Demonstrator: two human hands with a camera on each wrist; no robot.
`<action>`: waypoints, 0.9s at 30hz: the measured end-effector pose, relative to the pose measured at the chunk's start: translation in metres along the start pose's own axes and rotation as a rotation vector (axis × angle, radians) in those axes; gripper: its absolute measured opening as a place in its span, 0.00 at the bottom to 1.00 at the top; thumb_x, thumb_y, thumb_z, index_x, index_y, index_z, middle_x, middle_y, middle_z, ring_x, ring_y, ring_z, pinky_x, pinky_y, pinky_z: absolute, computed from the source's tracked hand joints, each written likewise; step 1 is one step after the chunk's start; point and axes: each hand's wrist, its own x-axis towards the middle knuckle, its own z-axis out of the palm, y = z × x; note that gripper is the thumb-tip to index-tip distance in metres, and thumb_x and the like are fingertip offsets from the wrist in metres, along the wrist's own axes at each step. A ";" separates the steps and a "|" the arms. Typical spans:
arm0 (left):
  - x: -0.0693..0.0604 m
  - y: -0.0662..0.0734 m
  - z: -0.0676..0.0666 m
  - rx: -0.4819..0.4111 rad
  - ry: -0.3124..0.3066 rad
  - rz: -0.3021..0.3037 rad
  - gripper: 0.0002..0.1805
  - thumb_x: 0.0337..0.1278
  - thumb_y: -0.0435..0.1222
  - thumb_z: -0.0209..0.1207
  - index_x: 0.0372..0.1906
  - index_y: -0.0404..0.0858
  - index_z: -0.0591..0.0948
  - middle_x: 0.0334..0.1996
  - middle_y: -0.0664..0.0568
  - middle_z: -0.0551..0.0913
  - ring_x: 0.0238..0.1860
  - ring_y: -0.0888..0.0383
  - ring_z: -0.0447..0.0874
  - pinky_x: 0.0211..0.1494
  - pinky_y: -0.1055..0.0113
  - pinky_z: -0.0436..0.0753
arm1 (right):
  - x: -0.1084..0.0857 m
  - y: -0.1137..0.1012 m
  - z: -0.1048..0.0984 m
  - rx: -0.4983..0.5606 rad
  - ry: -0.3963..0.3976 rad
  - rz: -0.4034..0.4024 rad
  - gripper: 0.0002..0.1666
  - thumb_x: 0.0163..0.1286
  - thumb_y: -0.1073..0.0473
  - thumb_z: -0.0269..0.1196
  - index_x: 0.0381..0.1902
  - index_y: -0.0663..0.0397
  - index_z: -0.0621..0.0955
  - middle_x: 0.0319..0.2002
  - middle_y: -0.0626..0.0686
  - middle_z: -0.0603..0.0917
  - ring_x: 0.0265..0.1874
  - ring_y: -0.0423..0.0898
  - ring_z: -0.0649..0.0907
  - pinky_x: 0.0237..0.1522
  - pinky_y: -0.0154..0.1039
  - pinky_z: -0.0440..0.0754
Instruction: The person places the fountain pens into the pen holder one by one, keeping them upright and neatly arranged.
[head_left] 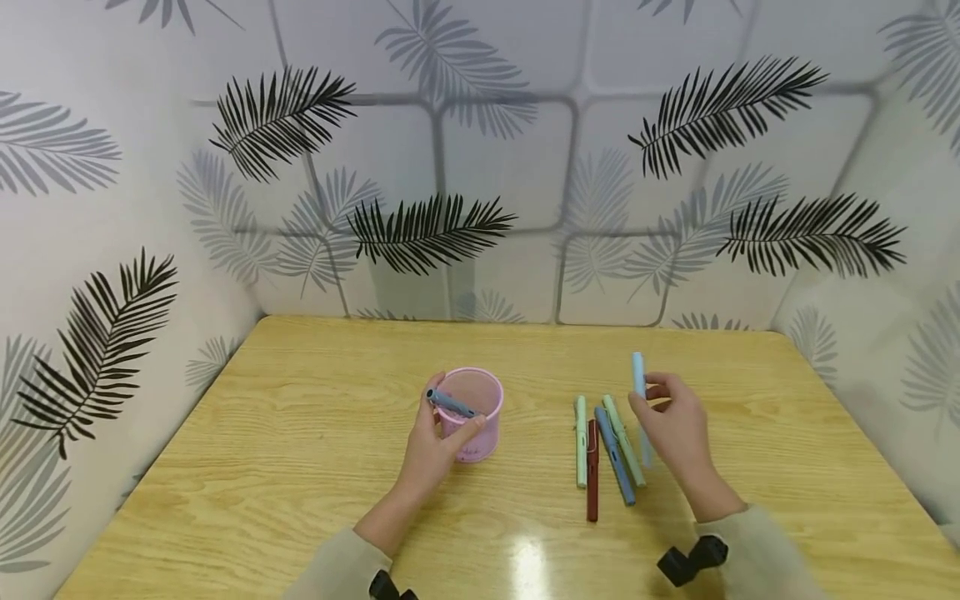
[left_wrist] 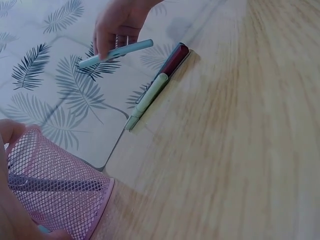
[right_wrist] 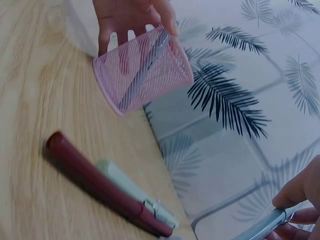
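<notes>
The pink mesh cup (head_left: 480,442) sits on the wooden table (head_left: 300,467), one grey-blue pen (head_left: 453,404) leaning inside it. The left hand (head_left: 433,450) curls round its wall. Well apart, the right hand (head_left: 678,421) pinches a light-blue pen (head_left: 638,368) above the table, near four loose pens (head_left: 592,479) lying there.

The head view, high and farthest off, looks forward and down across the table (head_left: 300,467) to the wall (head_left: 510,158); the left wrist view, low, tilted and near, faces rightward; the right wrist view, also tilted, faces leftward; both wrists share the pink cup (left_wrist: 62,205) and dark red pen (right_wrist: 104,186)
</notes>
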 end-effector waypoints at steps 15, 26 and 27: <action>-0.001 0.001 0.000 -0.015 -0.006 0.009 0.40 0.54 0.35 0.63 0.69 0.41 0.56 0.61 0.39 0.66 0.58 0.42 0.67 0.56 0.44 0.69 | -0.006 -0.033 0.017 0.137 0.016 -0.084 0.19 0.63 0.60 0.63 0.51 0.59 0.76 0.38 0.58 0.80 0.33 0.51 0.78 0.29 0.35 0.77; -0.001 0.000 0.000 0.018 0.004 0.006 0.40 0.54 0.37 0.63 0.69 0.42 0.56 0.61 0.41 0.67 0.57 0.42 0.67 0.54 0.46 0.71 | -0.011 -0.054 0.030 0.297 0.054 -0.179 0.18 0.62 0.63 0.64 0.49 0.61 0.77 0.39 0.58 0.80 0.31 0.47 0.78 0.29 0.26 0.76; -0.001 0.000 0.000 0.019 0.005 0.004 0.40 0.54 0.37 0.63 0.69 0.42 0.56 0.60 0.41 0.67 0.57 0.42 0.67 0.54 0.46 0.71 | -0.013 -0.059 0.030 0.306 0.054 -0.185 0.17 0.62 0.64 0.64 0.49 0.63 0.77 0.39 0.59 0.80 0.31 0.47 0.78 0.29 0.26 0.76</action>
